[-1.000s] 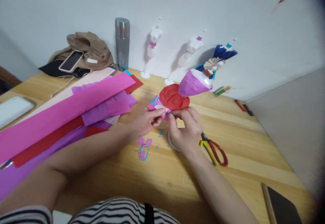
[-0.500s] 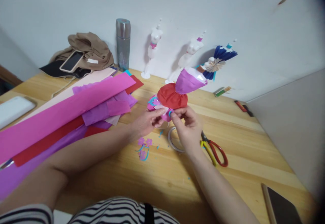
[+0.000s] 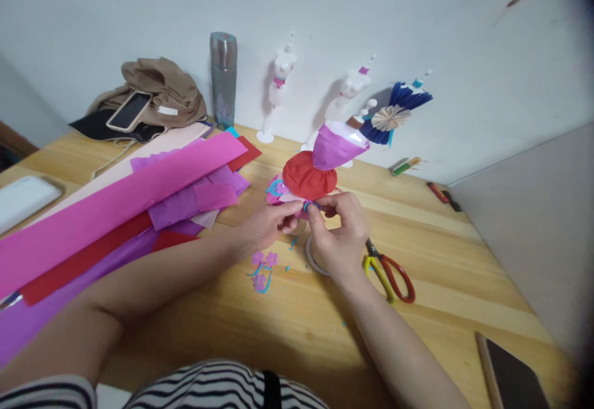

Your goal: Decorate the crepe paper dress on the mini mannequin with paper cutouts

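I hold a small mannequin doll dressed in crepe paper, with a red puffed skirt (image 3: 309, 177), a purple cone top (image 3: 336, 146) and a blue fan piece (image 3: 394, 112) at its far end. It lies tilted over the wooden table. My left hand (image 3: 266, 224) pinches the pink and teal lower hem of the dress. My right hand (image 3: 338, 231) pinches the same hem from the right, fingertips pressed together against the paper. A roll of clear tape (image 3: 314, 257) lies under my right hand. Small cut paper flowers (image 3: 262, 268) lie near my left wrist.
Sheets of pink, purple and red crepe paper (image 3: 116, 211) cover the left of the table. Red-and-yellow scissors (image 3: 390, 273) lie to the right. Two white mannequin stands (image 3: 281, 87), a steel flask (image 3: 223, 78), a phone on a brown cloth (image 3: 130, 111) and a dark tablet (image 3: 515, 378) are around.
The doll has swung leftward and more upright, its purple top and blue fan shifting left. Both hands stay pinched on the hem, the right moving slightly left.
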`<state>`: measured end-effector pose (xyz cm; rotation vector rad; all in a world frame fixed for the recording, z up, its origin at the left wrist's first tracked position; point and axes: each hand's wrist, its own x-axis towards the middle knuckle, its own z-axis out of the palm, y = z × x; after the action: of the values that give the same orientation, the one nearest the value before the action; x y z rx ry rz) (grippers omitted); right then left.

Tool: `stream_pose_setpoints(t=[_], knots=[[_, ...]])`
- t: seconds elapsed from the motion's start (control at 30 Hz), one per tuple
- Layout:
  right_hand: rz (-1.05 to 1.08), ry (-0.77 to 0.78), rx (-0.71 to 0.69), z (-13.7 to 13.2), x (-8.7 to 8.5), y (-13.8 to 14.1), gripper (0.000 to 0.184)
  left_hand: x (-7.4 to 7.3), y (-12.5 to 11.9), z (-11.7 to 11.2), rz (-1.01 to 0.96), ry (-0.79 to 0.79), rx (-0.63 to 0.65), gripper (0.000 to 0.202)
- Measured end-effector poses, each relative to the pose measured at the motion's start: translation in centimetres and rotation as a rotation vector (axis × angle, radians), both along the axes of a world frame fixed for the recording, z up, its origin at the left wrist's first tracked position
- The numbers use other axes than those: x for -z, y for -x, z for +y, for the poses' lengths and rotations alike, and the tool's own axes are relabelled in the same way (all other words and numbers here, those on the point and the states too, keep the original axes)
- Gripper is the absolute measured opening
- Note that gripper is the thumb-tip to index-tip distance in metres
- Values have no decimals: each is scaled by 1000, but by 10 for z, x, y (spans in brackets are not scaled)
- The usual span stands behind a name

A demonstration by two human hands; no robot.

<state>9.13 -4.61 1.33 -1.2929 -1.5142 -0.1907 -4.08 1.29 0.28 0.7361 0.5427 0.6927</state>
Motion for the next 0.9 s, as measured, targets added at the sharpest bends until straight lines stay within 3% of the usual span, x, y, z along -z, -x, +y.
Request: stream_pose_setpoints(t=[0.17, 0.37, 0.53, 0.77, 0.9], knots=[[-30, 2, -36, -1, -2, 3, 18, 6, 0, 0, 33, -98, 27, 38], [55, 64, -145, -5, -2, 3, 15, 4, 0, -1, 51, -5, -47, 34], [84, 72, -145, -6, 0, 1, 16, 1, -1, -2, 9, 17, -56, 27], [-61, 52, -121, -9, 1, 0, 16, 4, 1, -3, -12, 0, -53, 24], [-197, 0, -93, -8, 6, -3, 17, 6, 2, -3, -25, -105, -47, 31]])
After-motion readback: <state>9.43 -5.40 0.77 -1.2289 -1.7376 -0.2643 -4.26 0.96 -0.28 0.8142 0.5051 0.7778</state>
